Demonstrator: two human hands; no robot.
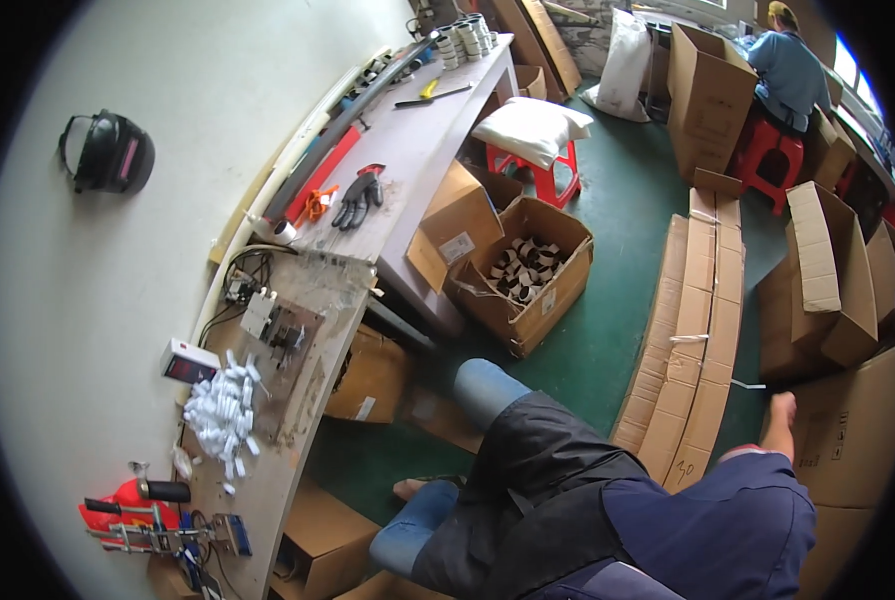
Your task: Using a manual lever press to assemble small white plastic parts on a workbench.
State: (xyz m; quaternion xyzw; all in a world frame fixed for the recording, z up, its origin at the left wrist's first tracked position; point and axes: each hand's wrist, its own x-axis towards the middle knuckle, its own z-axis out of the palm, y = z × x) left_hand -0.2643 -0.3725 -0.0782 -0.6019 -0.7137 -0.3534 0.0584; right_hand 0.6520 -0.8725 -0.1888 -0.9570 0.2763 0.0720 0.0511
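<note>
My right hand [783,408] is stretched out to the right, its fingers curled closed beside a large closed cardboard carton [853,420]. Whatever the fingers may hold is hidden. Just beyond the knuckles a thin white strip [748,385] shows against the green floor; I cannot tell whether the hand touches it. Left of that arm lies a long bundle of flattened cardboard boxes [690,340], tied round with a white band. My left hand is out of sight.
To the left runs a workbench [313,375] with a pile of white plastic pieces [225,410], a small fixture and a black glove [358,200]. An open carton of ring-shaped pieces [528,270] stands near my knee. Beyond are a red stool [538,175] and a seated person [788,75].
</note>
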